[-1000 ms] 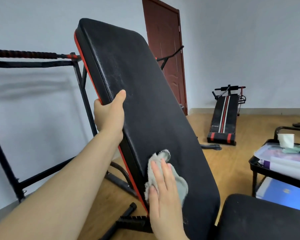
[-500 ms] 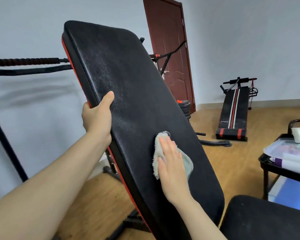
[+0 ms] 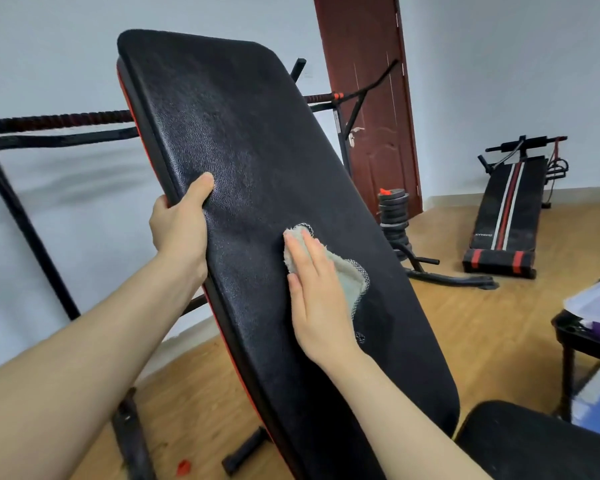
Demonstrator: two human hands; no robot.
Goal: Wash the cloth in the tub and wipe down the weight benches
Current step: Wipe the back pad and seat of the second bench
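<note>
A black padded backrest (image 3: pixel 243 140) of a weight bench, edged in red, stands steeply tilted in front of me. My left hand (image 3: pixel 179 226) grips its left edge, thumb on the front face and fingers hidden behind. My right hand (image 3: pixel 314 289) lies flat with straight fingers on a pale grey-green cloth (image 3: pixel 347 275), pressing it against the middle of the pad. The bench's black seat pad (image 3: pixel 541 445) shows at the bottom right. No tub is in view.
A black rack with a red-wrapped bar (image 3: pixel 59 121) stands behind the bench by the wall. Stacked weight plates (image 3: pixel 394 216) sit near a brown door (image 3: pixel 371 98). A second striped bench (image 3: pixel 508 206) lies on the wooden floor. A black side table (image 3: pixel 575 337) with boxes is at right.
My right hand has slid the cloth up the pad from near its lower end to its middle. My left hand keeps its grip on the left edge.
</note>
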